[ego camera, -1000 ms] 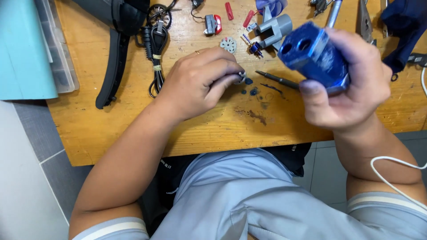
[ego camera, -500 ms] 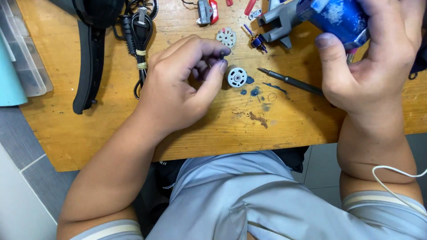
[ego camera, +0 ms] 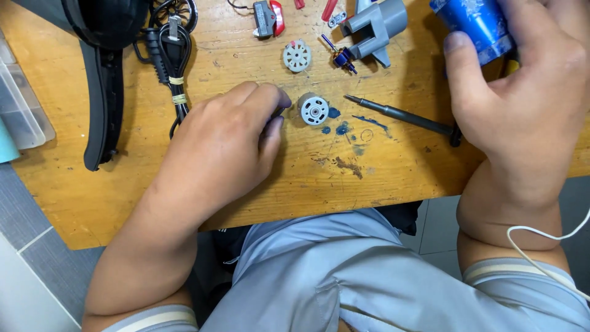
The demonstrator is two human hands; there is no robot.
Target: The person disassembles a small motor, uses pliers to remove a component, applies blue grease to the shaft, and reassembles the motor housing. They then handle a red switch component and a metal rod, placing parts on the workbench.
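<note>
My left hand (ego camera: 227,138) rests on the wooden table (ego camera: 123,203), fingers loosely curled, with the fingertips just left of a small silver motor (ego camera: 313,109) that lies on the wood. I see nothing gripped in it. At the top right my right hand (ego camera: 522,104) is shut on a blue cylindrical housing (ego camera: 473,21) and holds it above the table. A thin black screwdriver (ego camera: 399,115) lies between the motor and my right hand.
A slotted round metal disc (ego camera: 297,55), a grey plastic part (ego camera: 376,26), a red-and-black switch (ego camera: 270,17) and a small blue wound piece (ego camera: 341,58) lie beyond the motor. A black appliance shell (ego camera: 104,80) with its bundled cord (ego camera: 175,61) is at left, beside a clear box (ego camera: 18,104).
My left hand set the motor down on the table and drew back slightly to its left. My right hand lifted the blue housing up and to the right.
</note>
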